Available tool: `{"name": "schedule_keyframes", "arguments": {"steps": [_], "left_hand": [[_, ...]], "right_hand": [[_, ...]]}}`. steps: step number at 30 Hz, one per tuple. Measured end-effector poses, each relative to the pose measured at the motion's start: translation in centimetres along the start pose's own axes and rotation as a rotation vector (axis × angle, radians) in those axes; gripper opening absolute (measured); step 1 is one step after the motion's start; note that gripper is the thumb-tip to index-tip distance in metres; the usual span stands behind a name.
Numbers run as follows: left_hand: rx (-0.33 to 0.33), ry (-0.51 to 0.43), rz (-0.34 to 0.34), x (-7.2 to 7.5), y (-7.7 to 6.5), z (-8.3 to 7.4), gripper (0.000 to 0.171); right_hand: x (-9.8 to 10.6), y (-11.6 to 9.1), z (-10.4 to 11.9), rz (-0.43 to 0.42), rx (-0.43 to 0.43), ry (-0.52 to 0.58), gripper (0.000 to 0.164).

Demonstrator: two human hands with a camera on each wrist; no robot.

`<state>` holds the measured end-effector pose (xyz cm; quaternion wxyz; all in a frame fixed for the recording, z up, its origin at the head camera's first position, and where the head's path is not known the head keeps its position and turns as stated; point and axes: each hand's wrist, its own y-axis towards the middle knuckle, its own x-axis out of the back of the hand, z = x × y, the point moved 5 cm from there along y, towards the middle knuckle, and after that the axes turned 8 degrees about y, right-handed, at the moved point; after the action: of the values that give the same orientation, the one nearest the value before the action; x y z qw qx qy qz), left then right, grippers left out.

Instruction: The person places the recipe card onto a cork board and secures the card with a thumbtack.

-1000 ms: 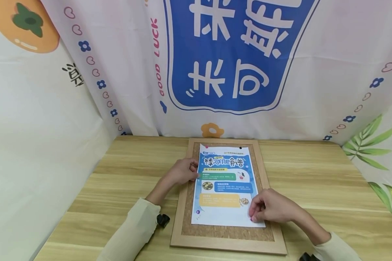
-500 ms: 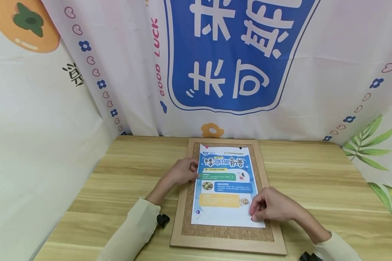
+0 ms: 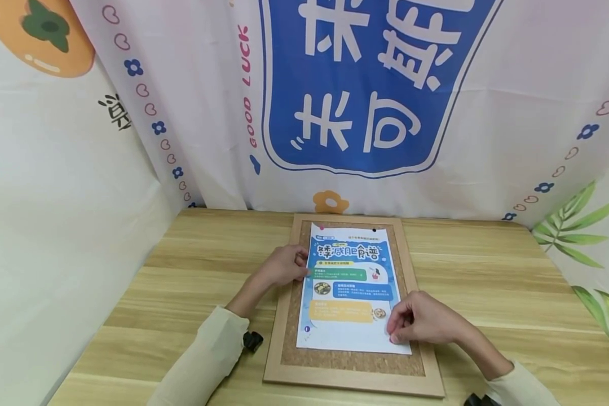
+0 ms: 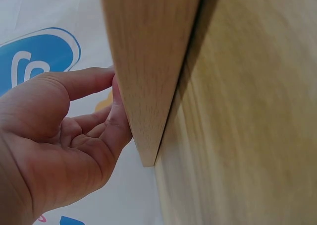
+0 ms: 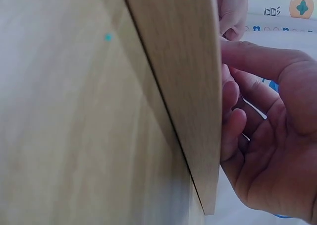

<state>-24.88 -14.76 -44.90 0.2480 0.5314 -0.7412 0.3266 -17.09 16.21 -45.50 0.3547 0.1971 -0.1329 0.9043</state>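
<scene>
A printed paper sheet (image 3: 355,335) with blue, green and yellow blocks lies flat on a framed cork board (image 3: 355,361). A pink push pin (image 3: 322,228) and a black push pin (image 3: 374,230) sit along its top edge. My left hand (image 3: 284,265) touches the sheet's left edge with its fingertips, the other fingers loosely bent. At the lower right corner, my right hand (image 3: 426,318) pinches a push pin, mostly hidden by the fingertips, against the sheet. Both wrist views show the wooden frame side (image 4: 148,76) covering the fingertips.
The board rests on a wood-grain table (image 3: 487,270), its far end near a printed curtain (image 3: 208,113). White cloth (image 3: 56,197) hangs at the left. A black wrist strap (image 3: 252,341) shows by the left sleeve.
Both hands keep their places on the sheet, the right one shifting only slightly at the corner. The head view has tilted a little.
</scene>
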Motion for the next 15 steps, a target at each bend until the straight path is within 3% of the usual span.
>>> {"name": "schedule_keyframes", "arguments": {"steps": [15], "left_hand": [[0.006,-0.001,0.0,0.04,0.07,-0.02,0.039]], "right_hand": [[0.0,0.13,0.13,-0.024,-0.053,-0.006,0.012]]}}
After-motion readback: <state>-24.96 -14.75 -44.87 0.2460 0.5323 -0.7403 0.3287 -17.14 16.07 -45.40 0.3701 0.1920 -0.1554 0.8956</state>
